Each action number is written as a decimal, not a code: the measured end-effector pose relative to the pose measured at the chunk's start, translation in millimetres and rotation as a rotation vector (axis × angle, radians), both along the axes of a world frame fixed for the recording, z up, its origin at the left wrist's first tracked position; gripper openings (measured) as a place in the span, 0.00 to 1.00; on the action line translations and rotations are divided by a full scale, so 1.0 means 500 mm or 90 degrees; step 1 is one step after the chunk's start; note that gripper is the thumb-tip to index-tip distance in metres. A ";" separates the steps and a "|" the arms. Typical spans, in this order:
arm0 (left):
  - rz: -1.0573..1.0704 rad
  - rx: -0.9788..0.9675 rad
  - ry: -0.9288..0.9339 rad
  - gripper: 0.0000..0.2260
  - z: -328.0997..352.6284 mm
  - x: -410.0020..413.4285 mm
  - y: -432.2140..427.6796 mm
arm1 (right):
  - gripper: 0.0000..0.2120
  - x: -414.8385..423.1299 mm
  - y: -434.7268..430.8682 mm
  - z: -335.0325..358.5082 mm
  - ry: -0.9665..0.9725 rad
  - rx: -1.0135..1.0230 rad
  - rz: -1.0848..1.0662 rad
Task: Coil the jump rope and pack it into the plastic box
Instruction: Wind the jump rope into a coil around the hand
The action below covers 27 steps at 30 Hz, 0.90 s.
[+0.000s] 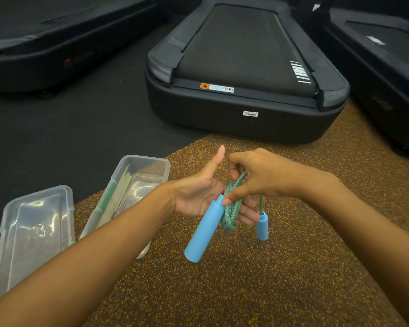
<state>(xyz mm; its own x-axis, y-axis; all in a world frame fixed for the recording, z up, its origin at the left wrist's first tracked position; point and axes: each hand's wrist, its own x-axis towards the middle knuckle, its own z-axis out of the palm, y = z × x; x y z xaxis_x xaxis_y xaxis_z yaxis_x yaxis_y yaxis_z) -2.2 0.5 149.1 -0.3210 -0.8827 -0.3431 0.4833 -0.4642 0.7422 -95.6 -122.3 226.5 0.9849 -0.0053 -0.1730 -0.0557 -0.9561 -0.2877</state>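
The jump rope [233, 208] is a blue-green braided cord with two light blue handles. Its loops are wound around the fingers of my left hand [198, 192], whose thumb points up. One handle [204, 232] hangs down from that palm. My right hand [257, 178] pinches the cord just above the loops. The second handle [262, 224] dangles on a short length of cord below my right hand. The clear plastic box [137, 185] lies open on the floor to the left, partly hidden by my left forearm. Its clear lid [33, 232] lies further left.
The floor under my hands is brown speckled rubber [246, 279]; black matting [69, 138] lies to the left. A black treadmill [246, 67] stands straight ahead, with another treadmill [387, 67] at the right and one [57, 31] at the far left.
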 end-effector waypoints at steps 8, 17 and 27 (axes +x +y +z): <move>0.001 -0.006 0.022 0.50 -0.005 -0.001 0.002 | 0.20 0.003 -0.014 -0.011 0.019 0.077 -0.012; 0.149 -0.019 0.108 0.46 -0.003 0.015 -0.001 | 0.17 -0.018 -0.004 -0.004 -0.049 0.071 0.000; 0.419 -0.023 0.223 0.55 -0.012 0.041 0.002 | 0.13 -0.050 0.069 -0.036 0.116 -0.001 0.169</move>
<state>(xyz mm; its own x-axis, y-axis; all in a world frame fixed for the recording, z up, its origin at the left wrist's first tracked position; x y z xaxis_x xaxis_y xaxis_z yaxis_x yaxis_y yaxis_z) 18.6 1.3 142.9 0.1927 -0.9390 -0.2850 0.8641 0.0248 0.5027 -120.7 -87.9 208.6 0.9048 0.2480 -0.3462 0.1462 -0.9444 -0.2945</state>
